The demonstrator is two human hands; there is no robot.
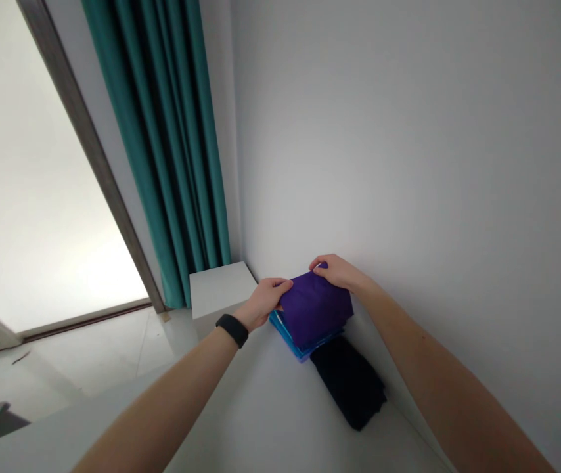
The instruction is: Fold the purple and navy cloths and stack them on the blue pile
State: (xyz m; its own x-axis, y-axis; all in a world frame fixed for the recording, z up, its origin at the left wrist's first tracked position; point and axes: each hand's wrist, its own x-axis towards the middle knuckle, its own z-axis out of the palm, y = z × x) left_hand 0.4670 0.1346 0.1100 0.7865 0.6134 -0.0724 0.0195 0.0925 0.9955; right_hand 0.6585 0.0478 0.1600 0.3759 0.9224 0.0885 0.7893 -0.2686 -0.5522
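A folded purple cloth (314, 305) is spread between both hands near the wall. My left hand (267, 297) pinches its left corner, thumb on top. At the cloth's far edge, my right hand (336, 270) grips the upper right corner between thumb and fingers. Beneath the purple cloth sits a stack of blue folded cloths (288, 336), mostly covered by it. A folded black cloth (349, 381) lies just right of and nearer than that stack, on the white surface. Whether the purple cloth rests on the stack or is held slightly above it, I cannot tell.
A white box-shaped piece (222, 289) stands in the corner, left of the hands. Behind it hangs a green curtain (162, 151) beside a bright glass door (39, 164). The grey wall (383, 131) rises directly behind the cloths. Pale floor tiles (108, 345) show at the lower left.
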